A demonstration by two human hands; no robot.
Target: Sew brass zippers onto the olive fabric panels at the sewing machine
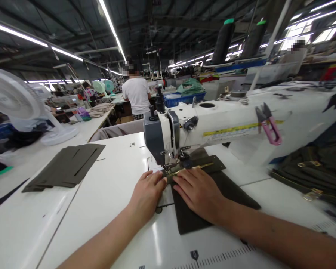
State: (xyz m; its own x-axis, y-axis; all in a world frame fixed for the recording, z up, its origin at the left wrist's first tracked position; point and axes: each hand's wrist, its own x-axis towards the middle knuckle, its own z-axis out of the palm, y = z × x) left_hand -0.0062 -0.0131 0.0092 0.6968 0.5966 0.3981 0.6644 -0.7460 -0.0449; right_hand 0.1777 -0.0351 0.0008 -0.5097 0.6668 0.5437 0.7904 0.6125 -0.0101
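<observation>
A dark olive fabric piece (193, 215) lies under the head of a white sewing machine (226, 116), with a gold zipper strip (205, 165) running across it. My left hand (148, 188) rests at the fabric's left edge beside the needle area, its fingers close together and fingertips near the presser foot. Flat on the fabric, just right of the needle, is my right hand (197, 190), fingers stretched along the zipper strip. The fabric passes beneath my right palm. Whether my left fingertips pinch the edge is hard to see.
Stacked olive panels (64, 166) lie on the left of the table. A white fan (57, 130) stands behind them. Pink-handled snips (273, 130) sit on the machine arm. Dark fabric with gold hardware (313, 172) is piled at right. A person in a white shirt (136, 95) stands ahead.
</observation>
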